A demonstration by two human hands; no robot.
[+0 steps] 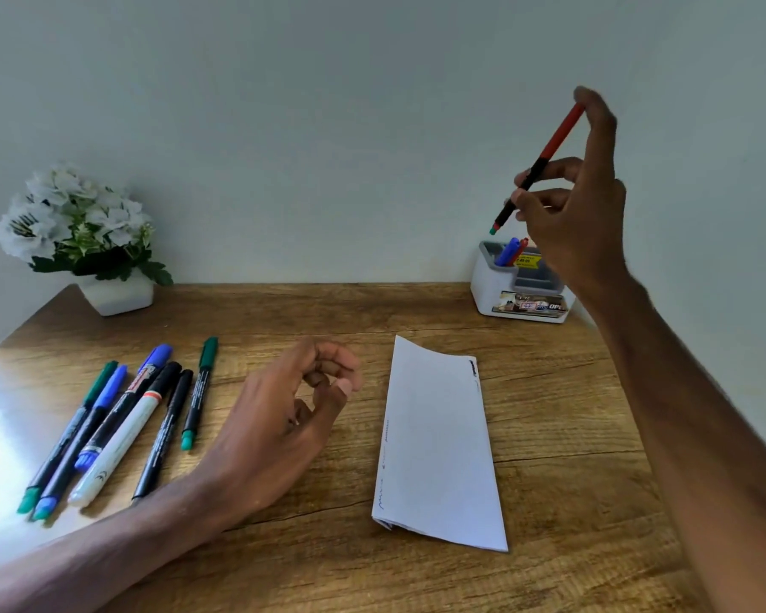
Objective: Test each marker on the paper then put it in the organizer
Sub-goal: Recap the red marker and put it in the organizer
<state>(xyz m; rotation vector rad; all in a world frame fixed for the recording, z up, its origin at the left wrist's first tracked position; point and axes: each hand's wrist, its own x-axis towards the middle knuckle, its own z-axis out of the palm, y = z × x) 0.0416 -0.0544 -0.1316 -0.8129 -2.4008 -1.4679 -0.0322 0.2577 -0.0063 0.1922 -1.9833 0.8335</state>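
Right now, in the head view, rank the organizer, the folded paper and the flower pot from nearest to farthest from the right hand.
1. The organizer, at the table's far right, just below the right hand, which holds a red marker.
2. The folded paper, mid-table, closer to the person.
3. The flower pot, at the far left corner.

Organizer (489, 287) partly behind the right hand (575, 219), its label (529, 306) illegible

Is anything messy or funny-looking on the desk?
A little. The marker in the right hand is red on top but has a green end. The loose markers on the table overlap in a heap. The folded paper looks curled at its far edge.
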